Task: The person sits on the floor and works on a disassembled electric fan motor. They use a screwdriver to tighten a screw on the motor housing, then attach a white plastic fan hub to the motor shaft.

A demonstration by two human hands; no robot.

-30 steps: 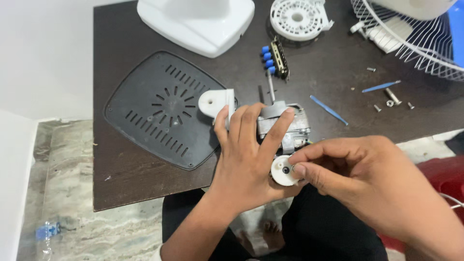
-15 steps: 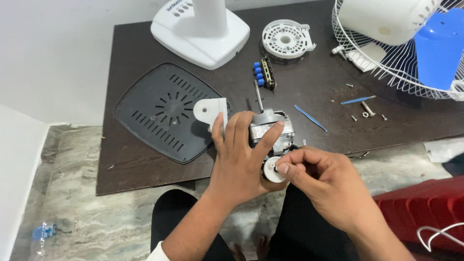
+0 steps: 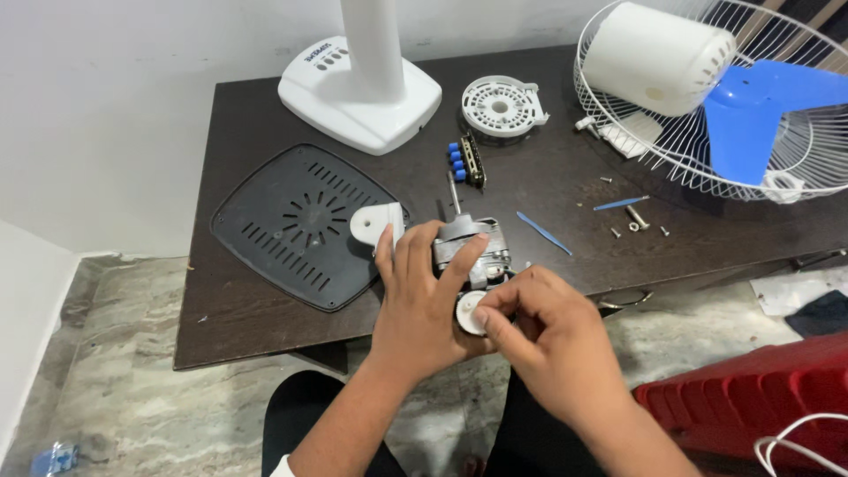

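Table (image 3: 265,318) is dark brown. Motor (image 3: 473,247) is grey metal, its little wheel (image 3: 468,314) white. Vented plate (image 3: 296,221) near the left edge is dark grey with slots. Stand base (image 3: 353,93), round cap (image 3: 502,106) and wire grille (image 3: 795,177) are white, blade (image 3: 760,110) bright blue, crate (image 3: 751,397) red.

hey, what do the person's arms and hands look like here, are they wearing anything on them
Both hands are bare: no gloves, rings or watch show on the left hand or the right hand. The forearms are uncovered too. Only a small bit of white sleeve shows at the left arm's bottom edge.
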